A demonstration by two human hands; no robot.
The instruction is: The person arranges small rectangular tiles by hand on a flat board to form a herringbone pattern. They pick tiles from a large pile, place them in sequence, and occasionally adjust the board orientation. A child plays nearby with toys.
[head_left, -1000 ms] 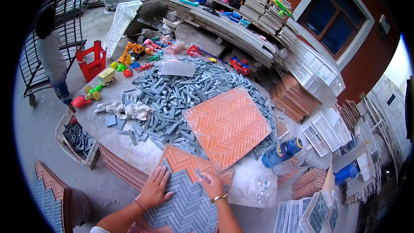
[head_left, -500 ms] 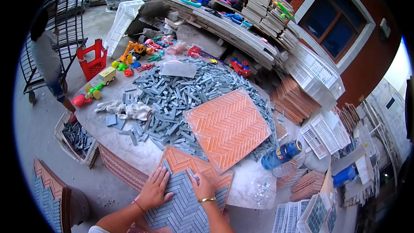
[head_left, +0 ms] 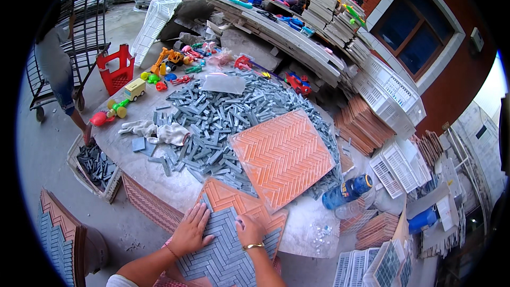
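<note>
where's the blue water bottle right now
In the head view the blue water bottle lies on its side at the table's right edge, just right of the empty orange tray.

An outdoor tile workshop; grey tile strips (head_left: 212, 117) heaped on a table (head_left: 159, 180); orange moulds (head_left: 281, 157); stacked crates (head_left: 393, 93); brick wall (head_left: 457, 74).

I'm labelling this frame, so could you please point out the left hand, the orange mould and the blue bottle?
left hand (head_left: 192, 229): head view, back of the hand.
orange mould (head_left: 283, 155): head view, middle of its ribbed face.
blue bottle (head_left: 346, 192): head view, its body.
</note>
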